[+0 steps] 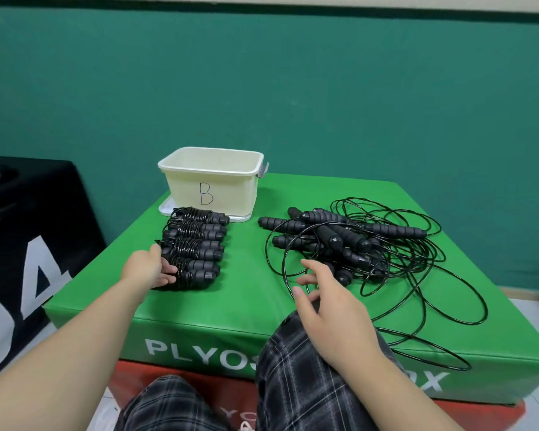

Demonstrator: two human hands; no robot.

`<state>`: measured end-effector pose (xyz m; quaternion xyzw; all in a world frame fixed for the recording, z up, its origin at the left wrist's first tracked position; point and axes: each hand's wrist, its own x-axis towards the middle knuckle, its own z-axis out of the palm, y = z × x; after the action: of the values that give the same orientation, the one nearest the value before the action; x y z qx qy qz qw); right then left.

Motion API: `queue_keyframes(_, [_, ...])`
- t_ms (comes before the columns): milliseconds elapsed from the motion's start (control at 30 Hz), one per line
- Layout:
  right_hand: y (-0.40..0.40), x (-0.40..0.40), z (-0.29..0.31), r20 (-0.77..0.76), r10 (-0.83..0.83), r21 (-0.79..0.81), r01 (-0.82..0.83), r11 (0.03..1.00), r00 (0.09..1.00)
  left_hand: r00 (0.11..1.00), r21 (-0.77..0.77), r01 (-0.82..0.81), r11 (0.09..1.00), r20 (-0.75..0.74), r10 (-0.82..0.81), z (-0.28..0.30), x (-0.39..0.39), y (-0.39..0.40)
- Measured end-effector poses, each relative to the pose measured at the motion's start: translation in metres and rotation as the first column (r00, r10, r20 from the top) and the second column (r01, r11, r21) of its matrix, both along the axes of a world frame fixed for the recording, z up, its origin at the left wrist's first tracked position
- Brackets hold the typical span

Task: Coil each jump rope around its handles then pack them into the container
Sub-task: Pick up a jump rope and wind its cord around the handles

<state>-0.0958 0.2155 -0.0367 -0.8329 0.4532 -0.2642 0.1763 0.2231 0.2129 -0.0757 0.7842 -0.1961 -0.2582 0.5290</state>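
Several black jump ropes, each coiled around its handles, lie in a row on the green plyo box, in front of the cream container marked "B". My left hand grips the left end of the nearest coiled bundle. To the right lies a tangled pile of loose jump ropes, black foam handles on top and thin cords looping outward. My right hand hovers at the pile's near left edge, fingers spread and holding nothing. The container looks empty as far as its inside shows.
The container stands on its clear lid at the box's far edge. Loose cord loops hang over the front right edge. A black box stands to the left. My plaid-clad knees are against the front.
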Motion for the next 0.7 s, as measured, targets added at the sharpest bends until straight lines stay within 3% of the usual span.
queue_keyframes(67, [-0.001, -0.001, 0.000, 0.040, -0.001, 0.015, 0.001, 1.000, 0.999, 0.996, 0.049, 0.034, 0.998, 0.076, -0.038, 0.000, -0.005, 0.001])
queue_keyframes(133, [-0.002, -0.001, -0.001, 0.085, -0.008, 0.024, 0.006, 1.000, 0.996, 0.976, 0.203, 0.101, 0.974, 0.169, -0.136, -0.002, -0.019, 0.005])
queue_keyframes(200, [-0.003, -0.002, -0.001, 0.128, -0.018, 0.032, 0.014, 0.999, 0.992, 0.958, 0.310, 0.186, 0.932, 0.151, -0.242, -0.005, -0.040, 0.008])
queue_keyframes(433, [-0.039, -0.013, 0.002, 0.266, -0.118, 0.103, 0.093, 0.990, 0.957, 0.816, 0.310, 0.492, 0.813, 0.160, -0.555, -0.013, -0.119, -0.016])
queue_keyframes(567, [-0.084, -0.024, -0.001, 0.125, -0.199, 0.010, 0.199, 0.980, 0.972, 0.729, 0.294, 0.592, 0.751, 0.203, -0.654, -0.010, -0.141, -0.043])
queue_keyframes(700, [-0.121, -0.022, -0.002, -0.006, -0.246, -0.078, 0.245, 0.966, 0.969, 0.673, 0.323, 0.522, 0.790, 0.412, -0.614, -0.004, -0.154, -0.073])
